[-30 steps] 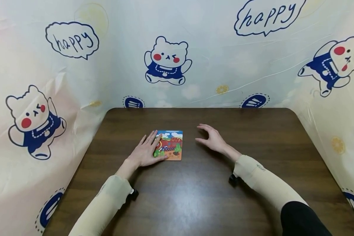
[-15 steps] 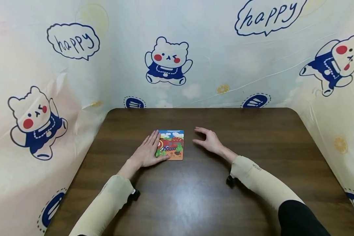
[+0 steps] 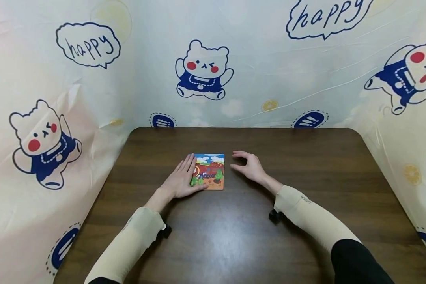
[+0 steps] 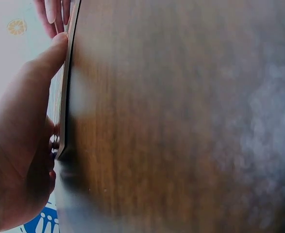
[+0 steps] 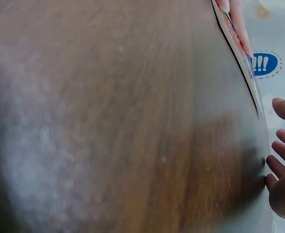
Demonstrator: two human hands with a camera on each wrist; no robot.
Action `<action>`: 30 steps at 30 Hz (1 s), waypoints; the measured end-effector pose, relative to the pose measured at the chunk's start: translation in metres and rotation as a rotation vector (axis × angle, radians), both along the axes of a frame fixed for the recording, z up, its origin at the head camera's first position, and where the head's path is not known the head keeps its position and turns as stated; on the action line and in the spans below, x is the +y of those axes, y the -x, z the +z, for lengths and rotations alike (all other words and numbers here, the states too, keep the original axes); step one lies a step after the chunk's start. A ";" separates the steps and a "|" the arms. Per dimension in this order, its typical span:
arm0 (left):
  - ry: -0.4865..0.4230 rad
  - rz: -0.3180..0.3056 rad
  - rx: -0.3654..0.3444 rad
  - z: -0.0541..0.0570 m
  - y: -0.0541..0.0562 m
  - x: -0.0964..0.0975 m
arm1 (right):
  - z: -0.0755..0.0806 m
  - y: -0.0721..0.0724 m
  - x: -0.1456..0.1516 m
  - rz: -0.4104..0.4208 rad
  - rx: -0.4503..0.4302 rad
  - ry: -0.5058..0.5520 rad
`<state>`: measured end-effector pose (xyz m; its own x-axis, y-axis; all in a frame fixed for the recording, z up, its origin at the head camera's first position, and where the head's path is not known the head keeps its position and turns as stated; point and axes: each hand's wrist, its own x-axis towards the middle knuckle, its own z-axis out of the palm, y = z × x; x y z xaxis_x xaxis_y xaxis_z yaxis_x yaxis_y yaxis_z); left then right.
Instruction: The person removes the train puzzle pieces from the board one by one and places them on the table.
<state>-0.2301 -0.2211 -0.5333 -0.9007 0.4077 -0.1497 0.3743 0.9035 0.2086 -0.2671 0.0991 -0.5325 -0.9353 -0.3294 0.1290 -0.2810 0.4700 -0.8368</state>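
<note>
Head view: spread left hand (image 3: 180, 181) on picture board (image 3: 211, 170), spread right hand (image 3: 252, 169) nearby, "happy" (image 3: 88, 46) on backdrop (image 3: 259, 55)

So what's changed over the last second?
Right hand moved left, narrowing its gap to the picture board. Left hand drew its spread fingers together; board seems to have slid slightly right. Nothing gripped or released. Same: left hand touching board, board flat on table.

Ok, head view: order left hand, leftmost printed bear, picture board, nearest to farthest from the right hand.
1. Picture board: just left of the right hand, apart.
2. Left hand: on the board's left side.
3. Leftmost printed bear: far left.
</note>
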 end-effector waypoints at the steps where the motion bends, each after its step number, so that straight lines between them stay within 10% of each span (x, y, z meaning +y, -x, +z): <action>1: -0.003 0.000 0.001 0.000 0.000 0.001 | -0.001 0.000 0.000 -0.002 -0.002 0.000; 30: 0.014 0.003 -0.036 0.003 0.005 0.008 | -0.002 -0.004 -0.002 0.041 -0.018 -0.045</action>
<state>-0.2347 -0.2135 -0.5302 -0.8959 0.4026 -0.1878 0.3640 0.9076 0.2090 -0.2634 0.0969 -0.5341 -0.9230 -0.3727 0.0959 -0.2855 0.4960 -0.8200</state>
